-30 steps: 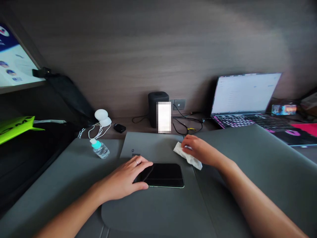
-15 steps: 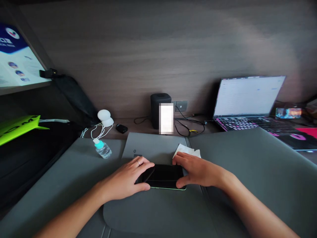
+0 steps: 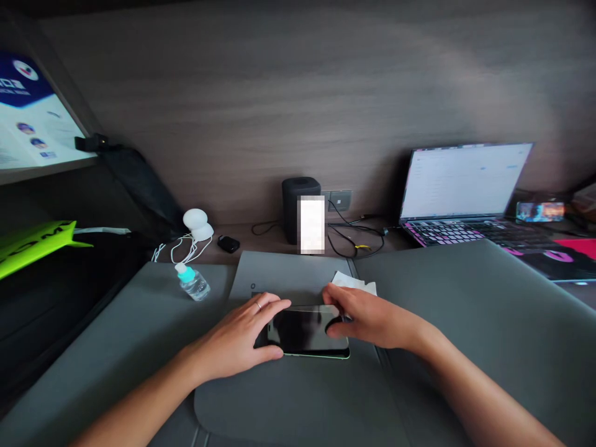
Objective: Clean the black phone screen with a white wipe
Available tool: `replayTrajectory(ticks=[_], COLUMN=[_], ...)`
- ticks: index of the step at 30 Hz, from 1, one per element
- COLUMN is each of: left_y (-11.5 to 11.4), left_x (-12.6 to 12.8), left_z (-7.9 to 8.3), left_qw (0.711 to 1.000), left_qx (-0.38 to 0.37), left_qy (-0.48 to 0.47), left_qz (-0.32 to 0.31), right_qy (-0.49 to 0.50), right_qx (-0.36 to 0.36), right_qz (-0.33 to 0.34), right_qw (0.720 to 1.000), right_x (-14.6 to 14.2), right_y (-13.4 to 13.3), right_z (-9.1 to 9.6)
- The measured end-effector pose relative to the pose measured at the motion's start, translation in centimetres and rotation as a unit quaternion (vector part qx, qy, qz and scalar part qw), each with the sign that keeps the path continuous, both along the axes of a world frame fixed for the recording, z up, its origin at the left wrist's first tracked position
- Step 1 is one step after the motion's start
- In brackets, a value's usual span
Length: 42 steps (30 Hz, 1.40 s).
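A dark phone [image 3: 316, 354] with a pale green edge lies flat on the grey case. My left hand [image 3: 246, 332], with a ring on one finger, grips its left end between thumb and fingers along the two long edges. Over the phone's face is a thin glassy sheet, which looks like a screen protector [image 3: 298, 329]; it reflects light and sits slightly tilted from the phone. My right hand [image 3: 361, 313] pinches this sheet at its right end, thumb on top. The fingertips underneath are partly hidden. Just behind that hand lies a crumpled white wipe [image 3: 348, 280].
A small turquoise-topped spray bottle [image 3: 195, 285] lies at the left on the grey mat [image 3: 139, 329]. Behind stand a white camera [image 3: 196, 223], a black speaker [image 3: 291, 217] and loose cables [image 3: 356, 247]. An open laptop [image 3: 465, 186] is at the back right.
My right fingers have closed from the phone's right end onto the glassy sheet. The sheet now shows as a lighter, tilted pane above the phone. My left hand has stayed in place.
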State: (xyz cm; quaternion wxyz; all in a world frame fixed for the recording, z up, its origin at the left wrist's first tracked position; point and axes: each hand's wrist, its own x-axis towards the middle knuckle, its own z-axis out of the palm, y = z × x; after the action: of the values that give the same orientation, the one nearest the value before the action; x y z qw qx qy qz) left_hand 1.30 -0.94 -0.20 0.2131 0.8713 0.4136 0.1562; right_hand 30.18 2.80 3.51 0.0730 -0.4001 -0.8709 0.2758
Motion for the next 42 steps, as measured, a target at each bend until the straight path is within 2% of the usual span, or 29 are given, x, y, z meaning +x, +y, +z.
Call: replayTrajectory(ticks=[6, 10, 16, 20, 25, 29, 32, 36, 39, 42], left_y=[0.4, 0.8, 1.2, 1.6, 2.0, 2.1, 2.3, 2.7, 3.0, 3.1], left_x=[0.2, 0.1, 0.0, 0.0, -0.1, -0.3, -0.8, -1.5, -1.4, -0.9], left_z=[0.5, 0.7, 0.5, 0.3, 0.3, 0.5, 0.7, 1.0, 0.7, 0.0], left_qw=[0.986, 0.971, 0.971, 0.976, 0.970, 0.957, 0.943, 0.921, 0.930, 0.954], left_qx=[0.123, 0.185, 0.174, 0.171, 0.200, 0.243, 0.281, 0.343, 0.332, 0.276], left_qy=[-0.113, -0.140, -0.140, -0.121, -0.127, -0.143, -0.144, -0.092, -0.018, 0.002], left_qz=[0.021, 0.048, 0.083, 0.057, 0.049, 0.071, 0.106, 0.158, 0.160, 0.114], right_qy=[0.058, 0.071, 0.111, 0.134, 0.133, 0.136, 0.114, 0.022, -0.058, -0.093], right_qx=[0.154, 0.221, 0.279, 0.308, 0.308, 0.296, 0.282, 0.248, 0.180, 0.135], right_qz=[0.020, 0.041, 0.042, 0.039, 0.039, 0.022, -0.027, -0.111, -0.137, -0.136], right_qw=[0.986, 0.972, 0.953, 0.941, 0.941, 0.945, 0.952, 0.962, 0.972, 0.977], right_x=[-0.8, -1.4, -1.8, -1.6, -1.9, -1.7, -1.0, 0.2, 0.9, 1.1], right_y=[0.0, 0.3, 0.7, 0.7, 0.2, 0.4, 1.0, 1.7, 1.7, 1.6], right_z=[-0.1, -0.5, -1.0, -1.0, -1.0, -1.1, -1.4, -1.8, -2.1, -2.4])
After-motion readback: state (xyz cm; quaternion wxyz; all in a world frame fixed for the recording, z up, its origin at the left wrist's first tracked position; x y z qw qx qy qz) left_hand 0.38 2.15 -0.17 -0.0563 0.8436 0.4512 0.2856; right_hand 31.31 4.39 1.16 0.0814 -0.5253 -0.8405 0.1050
